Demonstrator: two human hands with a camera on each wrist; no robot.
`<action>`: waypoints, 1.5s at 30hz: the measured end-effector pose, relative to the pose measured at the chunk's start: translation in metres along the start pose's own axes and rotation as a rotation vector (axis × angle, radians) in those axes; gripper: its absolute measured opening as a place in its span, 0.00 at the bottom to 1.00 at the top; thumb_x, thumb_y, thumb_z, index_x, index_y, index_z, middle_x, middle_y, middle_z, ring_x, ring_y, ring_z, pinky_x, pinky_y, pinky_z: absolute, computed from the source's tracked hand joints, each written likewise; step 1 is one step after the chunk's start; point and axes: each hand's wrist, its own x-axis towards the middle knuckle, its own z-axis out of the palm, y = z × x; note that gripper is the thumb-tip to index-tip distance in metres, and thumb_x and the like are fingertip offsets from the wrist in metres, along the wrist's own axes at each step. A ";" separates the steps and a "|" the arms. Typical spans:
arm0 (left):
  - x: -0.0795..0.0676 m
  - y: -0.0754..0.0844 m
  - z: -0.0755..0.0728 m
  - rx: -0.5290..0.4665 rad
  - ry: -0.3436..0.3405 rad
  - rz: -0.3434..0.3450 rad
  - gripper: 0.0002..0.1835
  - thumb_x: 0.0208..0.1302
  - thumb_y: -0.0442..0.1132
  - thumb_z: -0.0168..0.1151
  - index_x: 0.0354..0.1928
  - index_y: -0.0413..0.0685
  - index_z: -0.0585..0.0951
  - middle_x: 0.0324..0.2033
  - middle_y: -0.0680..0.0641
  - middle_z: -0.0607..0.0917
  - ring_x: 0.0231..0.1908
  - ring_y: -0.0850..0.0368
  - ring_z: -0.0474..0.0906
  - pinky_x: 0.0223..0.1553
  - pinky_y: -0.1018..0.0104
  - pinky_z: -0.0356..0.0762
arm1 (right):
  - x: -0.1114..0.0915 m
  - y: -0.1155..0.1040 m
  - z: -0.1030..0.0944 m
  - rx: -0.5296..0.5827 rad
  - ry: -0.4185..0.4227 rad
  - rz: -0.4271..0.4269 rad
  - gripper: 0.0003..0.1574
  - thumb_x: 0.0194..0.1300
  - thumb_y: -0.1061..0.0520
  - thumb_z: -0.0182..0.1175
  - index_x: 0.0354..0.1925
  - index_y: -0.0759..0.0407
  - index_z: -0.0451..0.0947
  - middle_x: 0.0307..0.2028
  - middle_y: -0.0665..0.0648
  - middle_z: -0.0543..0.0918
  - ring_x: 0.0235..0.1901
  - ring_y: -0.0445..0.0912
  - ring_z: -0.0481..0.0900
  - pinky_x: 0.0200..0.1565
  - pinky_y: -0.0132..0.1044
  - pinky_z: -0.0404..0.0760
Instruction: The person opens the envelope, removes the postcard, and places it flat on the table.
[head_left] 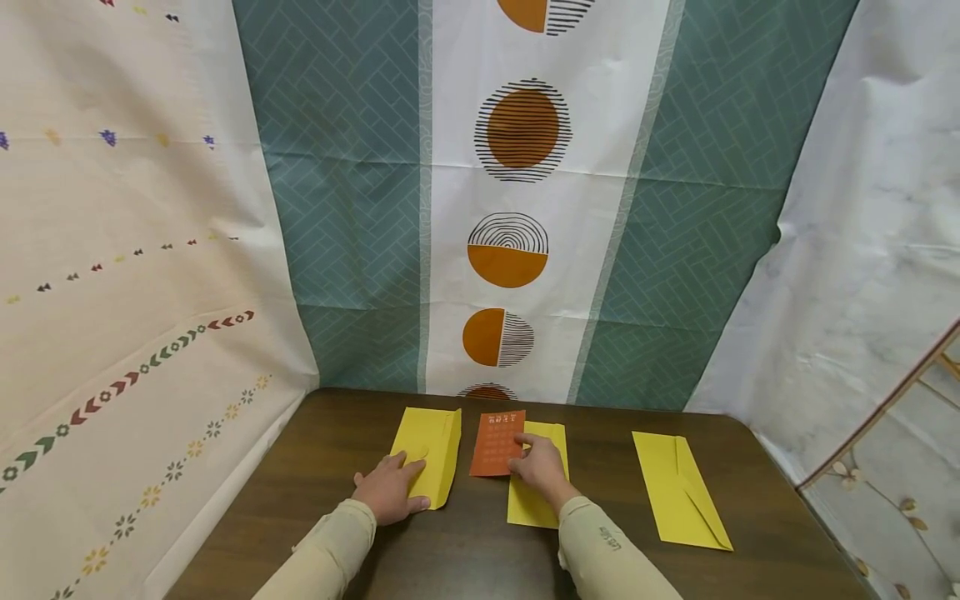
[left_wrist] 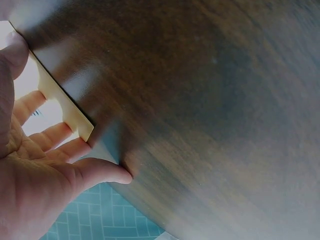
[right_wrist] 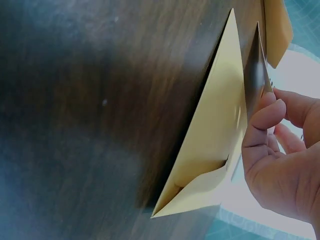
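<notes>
In the head view, my left hand (head_left: 392, 490) rests with spread fingers on a yellow envelope (head_left: 435, 433) at the left of the table. My right hand (head_left: 542, 467) pinches the right edge of an orange-red card (head_left: 495, 446) with rows of pale print. Partly under that hand lies a second yellow envelope (head_left: 532, 507). The right wrist view shows the card (right_wrist: 258, 57) edge-on between thumb and fingers, raised off the table beside the middle envelope (right_wrist: 215, 110). From the left wrist, the envelope's edge (left_wrist: 82, 121) shows beyond the fingers.
A third yellow envelope (head_left: 678, 500) lies apart on the right side of the dark wooden table (head_left: 465, 558). Patterned cloth (head_left: 352, 250) hangs behind the table's back edge, with more hanging at both sides.
</notes>
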 end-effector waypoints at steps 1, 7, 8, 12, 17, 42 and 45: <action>0.000 0.000 0.000 0.001 -0.001 -0.002 0.40 0.64 0.61 0.74 0.74 0.53 0.77 0.75 0.33 0.72 0.74 0.27 0.68 0.61 0.09 0.61 | 0.000 0.000 0.000 0.011 -0.001 0.015 0.36 0.66 0.67 0.72 0.71 0.66 0.77 0.31 0.55 0.83 0.26 0.44 0.77 0.28 0.33 0.76; -0.001 -0.001 0.001 -0.002 -0.003 -0.007 0.39 0.64 0.60 0.74 0.74 0.53 0.77 0.75 0.33 0.72 0.75 0.28 0.69 0.61 0.09 0.61 | -0.001 -0.001 0.003 0.019 -0.027 0.023 0.36 0.66 0.67 0.71 0.72 0.65 0.76 0.30 0.55 0.83 0.26 0.44 0.77 0.28 0.33 0.75; -0.001 -0.001 0.000 -0.002 -0.003 -0.005 0.39 0.64 0.60 0.74 0.74 0.53 0.78 0.75 0.34 0.72 0.74 0.27 0.69 0.61 0.09 0.61 | -0.001 -0.001 0.004 0.020 -0.033 0.022 0.37 0.66 0.67 0.70 0.72 0.65 0.76 0.30 0.55 0.83 0.26 0.44 0.77 0.28 0.33 0.75; -0.002 0.001 -0.002 0.001 -0.001 -0.004 0.39 0.65 0.60 0.74 0.74 0.53 0.77 0.75 0.34 0.72 0.74 0.27 0.69 0.61 0.10 0.61 | -0.004 -0.004 0.009 0.026 -0.054 0.013 0.37 0.66 0.66 0.70 0.72 0.66 0.75 0.30 0.55 0.83 0.26 0.44 0.77 0.29 0.33 0.76; -0.003 0.003 -0.005 0.004 -0.003 -0.005 0.39 0.65 0.60 0.74 0.74 0.53 0.77 0.75 0.33 0.72 0.74 0.27 0.69 0.61 0.09 0.61 | -0.007 -0.007 0.018 0.020 -0.076 -0.014 0.36 0.67 0.65 0.71 0.71 0.67 0.76 0.28 0.54 0.81 0.25 0.44 0.77 0.28 0.34 0.77; 0.002 -0.004 0.004 -0.002 0.015 -0.002 0.40 0.64 0.61 0.74 0.74 0.53 0.78 0.75 0.34 0.73 0.74 0.25 0.69 0.61 0.09 0.60 | -0.014 -0.019 0.042 -0.047 -0.103 -0.057 0.33 0.67 0.65 0.72 0.68 0.68 0.78 0.32 0.57 0.83 0.26 0.45 0.78 0.31 0.36 0.79; 0.002 -0.004 0.004 -0.007 0.011 0.000 0.40 0.64 0.61 0.74 0.74 0.54 0.77 0.75 0.34 0.73 0.74 0.25 0.69 0.61 0.09 0.60 | -0.013 -0.020 0.044 -0.099 -0.079 -0.068 0.32 0.66 0.64 0.73 0.67 0.67 0.80 0.45 0.63 0.88 0.35 0.48 0.81 0.41 0.42 0.86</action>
